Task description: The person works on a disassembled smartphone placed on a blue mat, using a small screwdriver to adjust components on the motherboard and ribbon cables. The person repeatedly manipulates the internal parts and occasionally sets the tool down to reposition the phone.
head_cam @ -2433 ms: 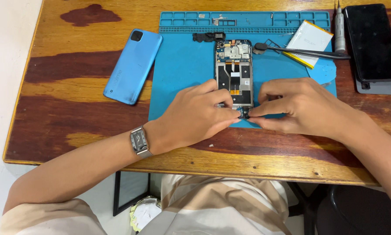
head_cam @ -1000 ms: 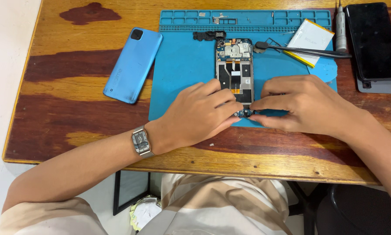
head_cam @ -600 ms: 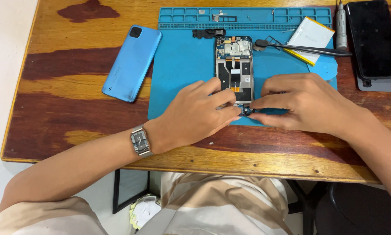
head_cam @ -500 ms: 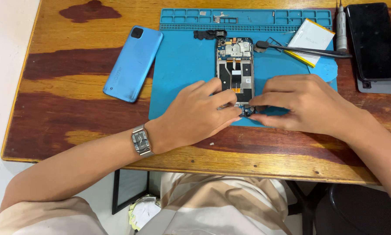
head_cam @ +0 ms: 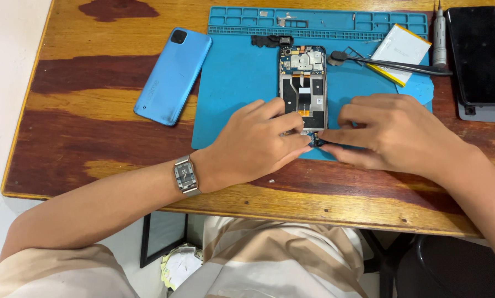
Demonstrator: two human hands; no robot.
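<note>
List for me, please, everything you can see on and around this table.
table: one, brown wood, fills the view
mat: one, blue, table centre
opened phone: one, insides showing, on the mat
back cover: one, light blue, left of the mat
battery: one, white and yellow, mat's right corner
tweezers: one, black, across the battery
screwdriver: one, grey, right of the battery
screen: one, black, table's right end
wristwatch: one, silver, left wrist
left hand, right hand: fingertips at the phone's lower end
</note>
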